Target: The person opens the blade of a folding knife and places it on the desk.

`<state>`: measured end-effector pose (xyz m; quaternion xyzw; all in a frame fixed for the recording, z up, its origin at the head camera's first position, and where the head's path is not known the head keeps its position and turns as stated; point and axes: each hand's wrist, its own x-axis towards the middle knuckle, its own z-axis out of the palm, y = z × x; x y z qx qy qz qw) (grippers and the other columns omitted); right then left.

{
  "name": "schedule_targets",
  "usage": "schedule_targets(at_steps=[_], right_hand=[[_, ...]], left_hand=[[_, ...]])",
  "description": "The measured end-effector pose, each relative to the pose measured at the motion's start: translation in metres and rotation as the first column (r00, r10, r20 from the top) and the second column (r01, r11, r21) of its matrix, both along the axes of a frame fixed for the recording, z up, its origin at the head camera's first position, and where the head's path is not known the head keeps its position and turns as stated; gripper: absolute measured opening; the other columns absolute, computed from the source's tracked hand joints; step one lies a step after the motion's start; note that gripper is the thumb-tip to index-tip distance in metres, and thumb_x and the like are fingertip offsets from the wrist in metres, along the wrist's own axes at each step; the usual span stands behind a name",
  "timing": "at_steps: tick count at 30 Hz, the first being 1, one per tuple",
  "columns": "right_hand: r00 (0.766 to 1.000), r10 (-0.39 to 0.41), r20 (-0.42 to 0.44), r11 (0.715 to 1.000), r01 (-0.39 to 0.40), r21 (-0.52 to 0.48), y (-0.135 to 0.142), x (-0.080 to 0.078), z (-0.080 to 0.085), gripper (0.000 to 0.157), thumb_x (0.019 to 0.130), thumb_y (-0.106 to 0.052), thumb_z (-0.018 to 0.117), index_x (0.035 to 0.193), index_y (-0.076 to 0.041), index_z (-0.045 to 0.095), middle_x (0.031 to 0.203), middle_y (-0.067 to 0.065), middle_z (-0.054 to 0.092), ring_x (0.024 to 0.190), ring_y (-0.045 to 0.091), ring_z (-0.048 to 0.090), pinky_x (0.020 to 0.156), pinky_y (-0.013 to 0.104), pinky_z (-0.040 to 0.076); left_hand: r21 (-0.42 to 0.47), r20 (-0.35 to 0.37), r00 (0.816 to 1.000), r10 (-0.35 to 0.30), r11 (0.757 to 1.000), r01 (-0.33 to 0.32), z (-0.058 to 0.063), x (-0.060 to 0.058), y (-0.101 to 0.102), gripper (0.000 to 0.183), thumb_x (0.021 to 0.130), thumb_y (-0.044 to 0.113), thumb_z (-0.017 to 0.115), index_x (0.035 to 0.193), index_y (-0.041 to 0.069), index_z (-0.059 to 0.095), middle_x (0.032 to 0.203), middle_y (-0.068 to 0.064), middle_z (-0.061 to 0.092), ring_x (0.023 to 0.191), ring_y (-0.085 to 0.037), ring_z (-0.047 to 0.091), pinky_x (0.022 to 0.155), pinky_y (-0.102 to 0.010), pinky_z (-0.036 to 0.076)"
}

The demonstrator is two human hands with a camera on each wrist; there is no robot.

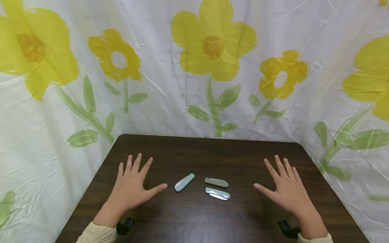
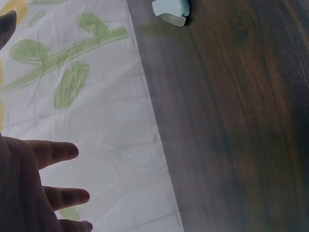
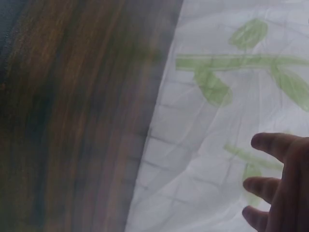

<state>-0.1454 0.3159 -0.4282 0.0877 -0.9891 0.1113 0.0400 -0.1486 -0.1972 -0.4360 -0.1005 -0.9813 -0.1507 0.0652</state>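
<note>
Three folding pocket knives lie on the dark wooden table between my hands. The pale blue pocket knife (image 1: 184, 183) lies slanted, nearest my left hand (image 1: 130, 190). An olive-green pocket knife (image 1: 216, 182) lies right of it, and just below that is a silvery-blue pocket knife (image 1: 217, 193) with its blade showing along the lower side. Fingers spread, my left hand holds nothing. My right hand (image 1: 287, 194) is likewise spread, apart from the knives and holding nothing. At the top of the left wrist view, the end of a pale knife (image 2: 172, 8) shows.
The brown table (image 1: 188, 219) has rounded far corners. A white curtain (image 1: 164, 101) printed with yellow flowers and green stems hangs behind it and down both sides. Black wrist straps (image 1: 125, 226) show near the cream sleeves.
</note>
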Motion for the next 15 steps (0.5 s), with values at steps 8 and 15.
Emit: schedule_targets(at_steps=[8, 15], right_hand=[[1.000, 0.008, -0.008, 1.000, -0.008, -0.009, -0.003, -0.005, -0.001, 0.100, 0.097, -0.075, 0.057, 0.172, -0.027, 0.012, 0.178, 0.021, 0.005, 0.162, 0.052, 0.004, 0.125, 0.074, 0.006], [0.999, 0.019, -0.030, 1.000, -0.019, -0.013, -0.008, -0.007, -0.003, 0.096, 0.097, -0.073, 0.059, 0.171, -0.024, 0.023, 0.174, 0.024, 0.024, 0.158, 0.053, 0.020, 0.117, 0.079, 0.022]], left_hand=[[0.016, -0.009, 1.000, -0.011, 1.000, 0.011, -0.003, -0.001, 0.004, 0.109, 0.087, 0.089, 0.054, 0.167, 0.017, 0.036, 0.174, -0.026, 0.023, 0.158, -0.058, 0.017, 0.122, -0.077, 0.017], [0.022, -0.008, 1.000, -0.011, 1.000, 0.011, -0.009, -0.002, 0.011, 0.106, 0.090, 0.088, 0.052, 0.166, 0.016, 0.037, 0.170, -0.024, 0.033, 0.155, -0.054, 0.032, 0.119, -0.074, 0.030]])
